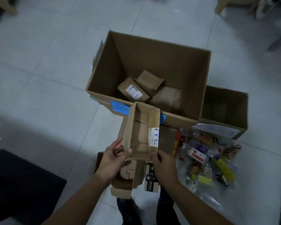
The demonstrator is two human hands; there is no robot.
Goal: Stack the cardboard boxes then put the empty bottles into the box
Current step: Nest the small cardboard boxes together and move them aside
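Note:
I hold a narrow open cardboard box (142, 129) with a white label over the near edge of the big carton. My left hand (113, 159) grips its near left corner, thumb on the rim. My right hand (163, 164) grips the near right corner. The big open carton (191, 73) stands on the floor with several small cardboard boxes (134, 91) lying at its bottom. A pile of empty plastic bottles (206, 159) lies on the floor to the right. A smaller open carton (225, 111) sits right of the big one.
More flattened cardboard pieces (128, 181) lie on the floor under my hands, by my feet. A dark mat (18, 184) covers the floor at lower left. Furniture legs (221, 5) stand at the far right. The floor is pale tile.

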